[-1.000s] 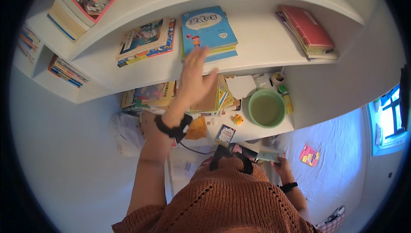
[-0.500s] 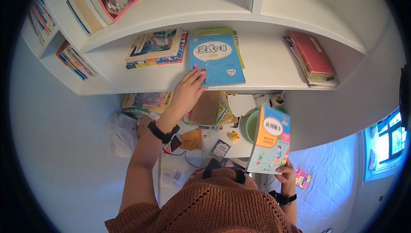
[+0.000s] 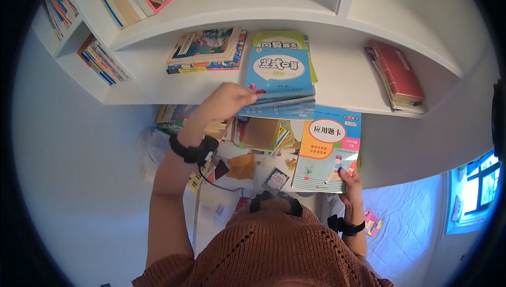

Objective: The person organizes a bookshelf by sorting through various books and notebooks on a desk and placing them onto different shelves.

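white shelf (image 3: 340,68) with three book stacks (image 3: 282,73), the rightmost perhaps notebooks (image 3: 396,73)

Blue workbook (image 3: 279,79) on shelf (image 3: 340,73), near end bent; multicoloured workbook (image 3: 329,147) held near shelf edge, cover showing.

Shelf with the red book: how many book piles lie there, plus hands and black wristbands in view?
Left pile, middle pile and right pile: 3 book piles
Left hand and right hand: 2 hands
Left wristband and right wristband: 2 black wristbands
Total: 7
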`<state>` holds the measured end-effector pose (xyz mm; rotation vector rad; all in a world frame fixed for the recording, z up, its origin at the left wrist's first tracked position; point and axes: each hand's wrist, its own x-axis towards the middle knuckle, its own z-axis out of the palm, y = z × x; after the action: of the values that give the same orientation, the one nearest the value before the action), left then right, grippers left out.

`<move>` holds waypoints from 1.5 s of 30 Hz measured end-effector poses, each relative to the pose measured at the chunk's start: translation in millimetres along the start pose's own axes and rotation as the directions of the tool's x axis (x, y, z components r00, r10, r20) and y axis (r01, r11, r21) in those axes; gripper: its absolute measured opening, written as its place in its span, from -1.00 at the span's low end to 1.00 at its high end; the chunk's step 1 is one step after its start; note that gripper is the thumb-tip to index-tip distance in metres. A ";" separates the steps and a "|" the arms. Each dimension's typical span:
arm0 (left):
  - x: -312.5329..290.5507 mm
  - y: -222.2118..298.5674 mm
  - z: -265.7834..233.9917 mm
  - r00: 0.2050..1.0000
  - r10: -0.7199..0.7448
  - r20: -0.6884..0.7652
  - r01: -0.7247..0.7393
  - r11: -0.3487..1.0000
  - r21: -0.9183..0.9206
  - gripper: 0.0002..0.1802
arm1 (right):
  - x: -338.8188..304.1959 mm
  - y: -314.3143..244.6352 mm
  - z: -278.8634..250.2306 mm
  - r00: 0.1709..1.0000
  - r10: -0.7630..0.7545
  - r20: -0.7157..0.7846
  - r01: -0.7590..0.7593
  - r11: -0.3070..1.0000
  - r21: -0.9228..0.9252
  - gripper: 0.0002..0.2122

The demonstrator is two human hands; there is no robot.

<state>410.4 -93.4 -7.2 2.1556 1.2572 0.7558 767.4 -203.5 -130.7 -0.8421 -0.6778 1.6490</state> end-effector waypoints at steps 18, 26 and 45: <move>41.2 -16.2 -24.2 0.919 -0.301 -0.255 0.153 0.867 -0.474 -0.65 | 9.6 26.0 21.7 0.976 0.185 0.119 -0.196 0.977 0.088 -0.69; 25.6 -6.7 -9.5 0.826 -0.291 -0.483 0.057 0.896 -0.441 -0.70 | 13.6 26.5 23.3 0.968 0.203 0.148 -0.211 0.976 0.043 -0.63; 56.5 -0.9 -28.8 0.967 -0.218 0.133 0.220 0.976 0.002 -0.71 | 8.2 35.5 27.4 0.971 0.190 0.144 -0.199 0.979 0.052 -0.63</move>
<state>413.1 -38.1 23.8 1.9791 1.3868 0.5184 723.9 -203.7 -144.4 -0.7712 -0.6480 1.9099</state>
